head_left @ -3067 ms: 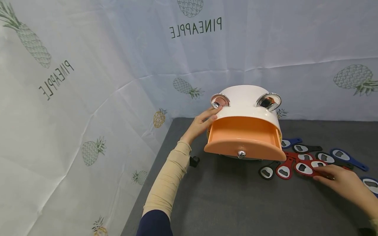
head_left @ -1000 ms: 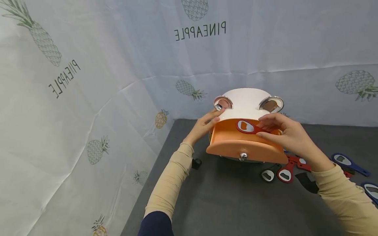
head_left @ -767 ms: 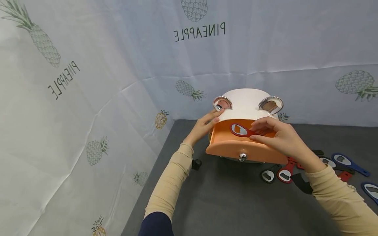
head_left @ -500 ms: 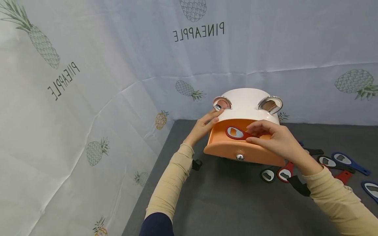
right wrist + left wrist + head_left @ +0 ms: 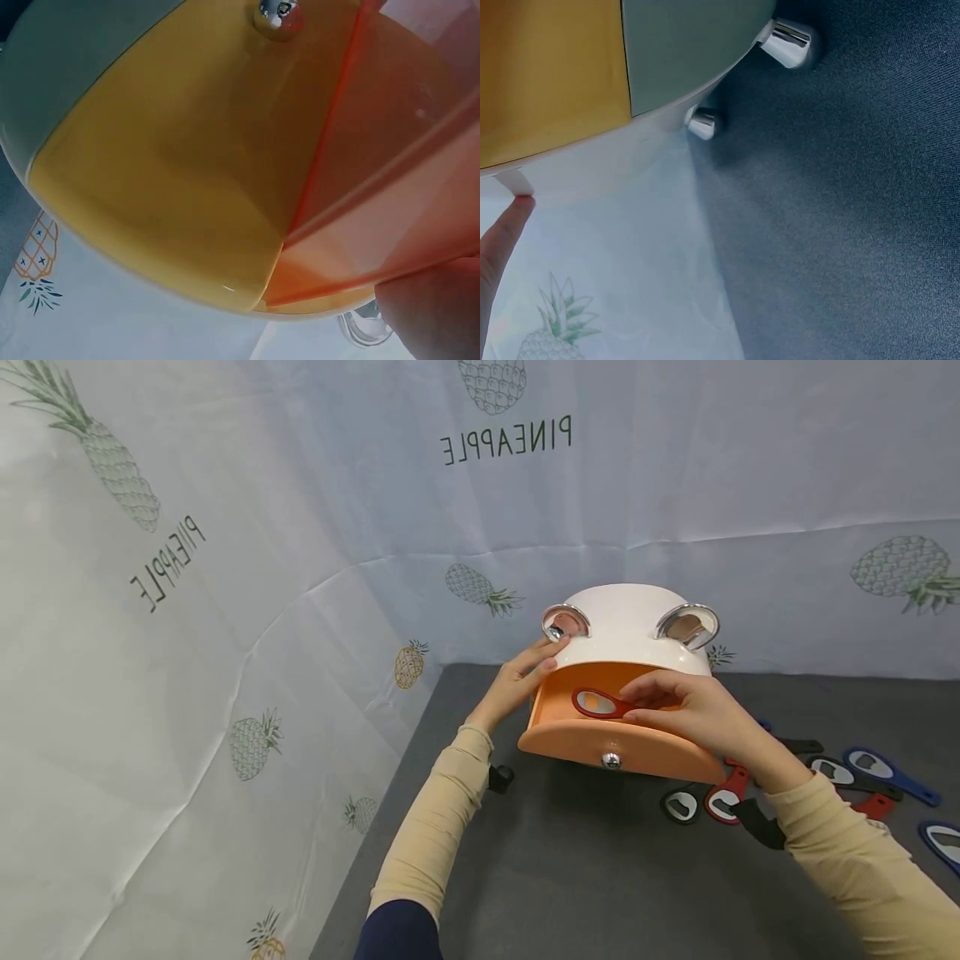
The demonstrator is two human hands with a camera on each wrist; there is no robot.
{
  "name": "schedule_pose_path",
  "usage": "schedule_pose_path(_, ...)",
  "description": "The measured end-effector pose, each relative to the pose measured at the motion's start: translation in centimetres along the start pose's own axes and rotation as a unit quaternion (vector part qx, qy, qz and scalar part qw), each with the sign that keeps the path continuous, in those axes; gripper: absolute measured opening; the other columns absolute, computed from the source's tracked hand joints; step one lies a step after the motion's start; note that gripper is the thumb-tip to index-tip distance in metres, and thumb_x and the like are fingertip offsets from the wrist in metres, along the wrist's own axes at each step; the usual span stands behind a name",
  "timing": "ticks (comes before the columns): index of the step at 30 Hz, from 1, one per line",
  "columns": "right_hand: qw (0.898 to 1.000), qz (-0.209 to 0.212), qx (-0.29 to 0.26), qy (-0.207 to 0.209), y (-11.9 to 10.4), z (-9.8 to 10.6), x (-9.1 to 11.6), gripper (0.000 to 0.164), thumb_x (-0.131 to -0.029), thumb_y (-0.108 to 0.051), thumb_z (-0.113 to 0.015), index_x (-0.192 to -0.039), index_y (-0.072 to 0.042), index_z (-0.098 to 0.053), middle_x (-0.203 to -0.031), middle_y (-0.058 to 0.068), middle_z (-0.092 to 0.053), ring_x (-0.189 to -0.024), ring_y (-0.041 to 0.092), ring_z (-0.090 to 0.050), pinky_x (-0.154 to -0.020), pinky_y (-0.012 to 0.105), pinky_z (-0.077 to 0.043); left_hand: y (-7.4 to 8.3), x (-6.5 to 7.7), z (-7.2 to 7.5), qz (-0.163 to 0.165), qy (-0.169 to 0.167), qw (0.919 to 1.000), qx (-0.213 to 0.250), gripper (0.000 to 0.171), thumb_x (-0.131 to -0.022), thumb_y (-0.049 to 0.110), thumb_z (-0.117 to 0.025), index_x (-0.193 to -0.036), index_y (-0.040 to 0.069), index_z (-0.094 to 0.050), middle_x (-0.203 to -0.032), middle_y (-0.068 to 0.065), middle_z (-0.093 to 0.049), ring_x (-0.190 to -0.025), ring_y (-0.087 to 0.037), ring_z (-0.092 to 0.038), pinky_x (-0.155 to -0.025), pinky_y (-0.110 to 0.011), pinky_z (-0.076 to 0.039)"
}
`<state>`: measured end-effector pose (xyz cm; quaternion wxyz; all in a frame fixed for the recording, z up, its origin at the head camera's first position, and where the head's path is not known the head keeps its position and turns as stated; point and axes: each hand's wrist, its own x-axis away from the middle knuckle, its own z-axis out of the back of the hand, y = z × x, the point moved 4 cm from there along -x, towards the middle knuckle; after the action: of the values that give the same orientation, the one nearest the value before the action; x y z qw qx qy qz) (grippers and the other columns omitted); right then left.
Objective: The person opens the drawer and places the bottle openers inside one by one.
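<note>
A white storage box (image 5: 630,610) with two chrome-ringed eyes stands at the back of the table. Its orange drawer (image 5: 622,747) is pulled out, with a silver knob in front. My right hand (image 5: 682,706) reaches over the drawer and pinches a red bottle opener (image 5: 595,702) by its handle, the head pointing left inside. Straight fingers of my left hand (image 5: 517,685) rest on the box's left side, beside the eye. A fingertip (image 5: 521,204) touches the white casing in the left wrist view. The right wrist view shows the yellow drawer (image 5: 165,172) below; the opener is hidden there.
To the right of the box lie several bottle openers, among them a black one (image 5: 680,807), a red one (image 5: 723,802) and a blue one (image 5: 892,772). A small black object (image 5: 499,778) sits left of the box. A pineapple-print curtain (image 5: 375,485) hangs behind and left.
My right hand has come from the openers on the right to the drawer with a red bottle opener and lowered it inside. My left hand has stayed on the box.
</note>
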<state>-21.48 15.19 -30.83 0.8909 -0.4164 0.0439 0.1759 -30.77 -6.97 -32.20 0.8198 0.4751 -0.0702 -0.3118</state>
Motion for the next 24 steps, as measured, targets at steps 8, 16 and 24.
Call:
schedule_pose_path(8, 0.997, 0.023, 0.029, -0.06, 0.0, -0.7, -1.2, 0.022, -0.086, -0.025, -0.068, -0.105, -0.015, -0.067, -0.096, -0.001, -0.071, -0.086, 0.009, -0.065, -0.074, 0.019, -0.052, -0.5, -0.3, -0.2, -0.002, 0.006, 1.0, 0.001, 0.044, -0.099, 0.033, -0.044, -0.142, 0.034, -0.038, -0.155, 0.008, -0.025, -0.145, -0.013, -0.019, -0.116, -0.049, -0.025)
schedule_pose_path(16, 0.993, 0.047, 0.09, -0.062, 0.1, -0.8, -1.8, 0.023, -0.083, -0.016, -0.07, -0.104, -0.008, -0.066, -0.097, 0.005, -0.071, -0.09, 0.022, -0.067, -0.08, 0.039, -0.055, -3.2, -1.3, -0.8, -0.012, 0.025, 0.9996, -0.009, 0.042, -0.096, 0.049, -0.042, -0.138, 0.049, -0.037, -0.151, 0.019, -0.026, -0.143, -0.006, -0.019, -0.114, -0.052, -0.027)
schedule_pose_path(24, 0.986, 0.062, 0.138, -0.063, -0.2, -0.8, -1.9, 0.027, -0.082, -0.018, -0.072, -0.106, -0.007, -0.066, -0.1, 0.006, -0.07, -0.092, 0.023, -0.066, -0.082, 0.042, -0.054, -3.4, -1.3, -0.8, -0.019, 0.026, 0.9994, -0.01, 0.05, -0.089, 0.065, -0.039, -0.136, 0.051, -0.037, -0.151, 0.019, -0.027, -0.143, -0.005, -0.021, -0.114, -0.051, -0.027)
